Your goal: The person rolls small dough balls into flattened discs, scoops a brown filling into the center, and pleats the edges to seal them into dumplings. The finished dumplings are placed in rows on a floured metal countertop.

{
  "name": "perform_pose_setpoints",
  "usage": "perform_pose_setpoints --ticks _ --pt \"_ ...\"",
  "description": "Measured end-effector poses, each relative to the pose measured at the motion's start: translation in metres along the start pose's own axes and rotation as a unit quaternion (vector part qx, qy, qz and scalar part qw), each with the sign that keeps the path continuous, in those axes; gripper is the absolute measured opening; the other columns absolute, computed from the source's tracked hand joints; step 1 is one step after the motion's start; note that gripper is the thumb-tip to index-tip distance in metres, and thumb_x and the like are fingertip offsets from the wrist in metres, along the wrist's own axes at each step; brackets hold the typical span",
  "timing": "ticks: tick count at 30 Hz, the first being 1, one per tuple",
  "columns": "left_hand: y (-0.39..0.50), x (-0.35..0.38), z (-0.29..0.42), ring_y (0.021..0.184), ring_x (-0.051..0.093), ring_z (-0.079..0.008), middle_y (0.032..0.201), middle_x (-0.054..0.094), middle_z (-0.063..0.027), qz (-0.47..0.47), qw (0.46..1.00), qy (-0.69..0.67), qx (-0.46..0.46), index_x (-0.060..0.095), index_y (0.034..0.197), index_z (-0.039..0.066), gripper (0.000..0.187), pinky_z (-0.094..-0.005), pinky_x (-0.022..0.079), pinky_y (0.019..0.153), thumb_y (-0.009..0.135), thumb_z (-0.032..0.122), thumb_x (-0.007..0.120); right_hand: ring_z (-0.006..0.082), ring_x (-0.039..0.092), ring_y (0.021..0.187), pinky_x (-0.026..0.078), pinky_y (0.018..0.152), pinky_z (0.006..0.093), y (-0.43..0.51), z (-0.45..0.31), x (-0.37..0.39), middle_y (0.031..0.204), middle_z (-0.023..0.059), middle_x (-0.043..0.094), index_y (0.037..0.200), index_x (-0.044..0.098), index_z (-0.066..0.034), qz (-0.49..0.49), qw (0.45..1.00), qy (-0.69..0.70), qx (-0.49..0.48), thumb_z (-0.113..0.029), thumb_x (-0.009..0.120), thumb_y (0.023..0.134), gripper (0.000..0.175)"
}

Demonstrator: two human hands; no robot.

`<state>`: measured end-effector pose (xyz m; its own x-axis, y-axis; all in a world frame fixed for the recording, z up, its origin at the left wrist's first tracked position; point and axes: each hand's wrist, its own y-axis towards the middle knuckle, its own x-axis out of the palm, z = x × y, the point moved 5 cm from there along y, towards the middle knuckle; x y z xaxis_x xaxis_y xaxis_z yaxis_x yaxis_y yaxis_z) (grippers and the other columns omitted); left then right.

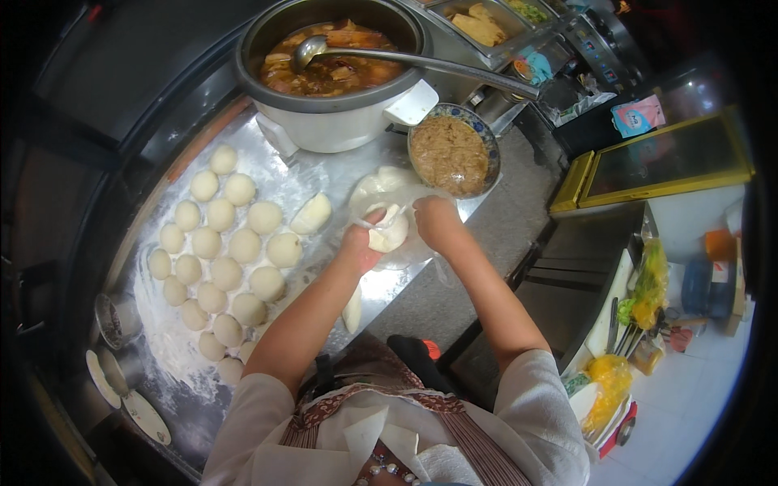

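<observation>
My left hand (363, 240) grips the near-left side of a clear plastic bag (404, 252), its thumb lying over a piece of white dough (391, 229). Whether that dough lies inside the bag or behind its film, I cannot tell. On the bag's right side, my right hand (436, 223) is closed on the plastic. Just beyond both hands is a larger lump of dough (386, 181), partly covered by the film. A cut dough piece (311, 214) lies left of my left hand. Below my left wrist, a dough strip (352, 311) is partly hidden by the forearm.
Rows of round dough balls (226, 273) cover the floured metal table (164, 346) at left. A white cooker (331, 124) of stew stands at the back, a ladle (425, 59) across its rim. Right of it sits a patterned bowl (492, 143) of brown paste-like filling under film.
</observation>
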<state>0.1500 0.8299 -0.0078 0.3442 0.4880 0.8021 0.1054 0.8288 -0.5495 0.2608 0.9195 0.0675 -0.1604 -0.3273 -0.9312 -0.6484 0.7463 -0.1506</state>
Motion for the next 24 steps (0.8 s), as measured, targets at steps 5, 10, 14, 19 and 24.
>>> perform_pose_setpoints --ticks 5,10,14,19,24 --pt "-0.005 -0.007 0.005 0.107 0.063 -0.03 0.12 0.062 -0.0168 -0.007 1.0 0.019 0.018 0.055 0.126 -0.001 0.039 -0.0461 0.054 0.092 0.093 0.018 0.063 0.0368 0.068 0.08 0.054 0.074 0.044 0.016 0.009 0.047 0.083 0.0232 0.069 0.079 0.073 -0.0005 -0.023 0.997 -0.061 -0.027 -0.003 0.058 0.078 0.015" --pt "0.002 -0.01 0.003 0.112 0.061 -0.0325 0.122 0.062 -0.0152 0.009 1.0 -0.022 -0.009 0.052 0.13 0.004 0.042 -0.0557 0.05 0.095 0.097 0.03 0.055 0.035 0.068 0.08 0.054 0.074 0.044 0.01 0.009 -0.001 0.082 0.0202 0.069 0.081 0.073 -0.0014 0.053 0.997 0.049 -0.013 -0.008 0.062 0.078 0.013" --pt "0.009 -0.001 -0.002 0.115 0.059 -0.033 0.125 0.06 -0.0152 -0.006 0.999 -0.029 -0.028 0.051 0.131 0.004 0.043 -0.0579 0.047 0.097 0.1 0.033 0.046 0.035 0.067 0.08 0.053 0.075 0.043 -0.003 -0.016 -0.036 0.082 0.0182 0.069 0.085 0.073 -0.0036 0.024 0.981 0.188 -0.047 -0.012 0.066 0.078 0.014" --pt "0.003 0.01 -0.001 0.117 0.058 -0.0328 0.13 0.058 -0.0154 -0.001 1.0 0.014 -0.019 0.049 0.133 0.003 0.043 -0.056 0.046 0.1 0.102 0.031 0.043 0.0365 0.066 0.082 0.053 0.077 0.0409 0.0 -0.021 -0.042 0.086 0.0192 0.069 0.09 0.073 -0.0019 0.026 0.981 0.189 -0.023 -0.011 0.068 0.077 0.017" --pt "-0.01 0.008 0.012 0.116 0.058 -0.0319 0.128 0.058 -0.0163 0.017 1.0 -0.005 -0.023 0.05 0.132 0.002 0.04 -0.0534 0.047 0.099 0.101 0.027 0.049 0.0371 0.065 0.09 0.053 0.078 0.0416 -0.013 -0.014 -0.044 0.095 0.0203 0.065 0.101 0.073 -0.003 0.077 0.987 0.13 -0.047 -0.006 0.07 0.077 0.024"
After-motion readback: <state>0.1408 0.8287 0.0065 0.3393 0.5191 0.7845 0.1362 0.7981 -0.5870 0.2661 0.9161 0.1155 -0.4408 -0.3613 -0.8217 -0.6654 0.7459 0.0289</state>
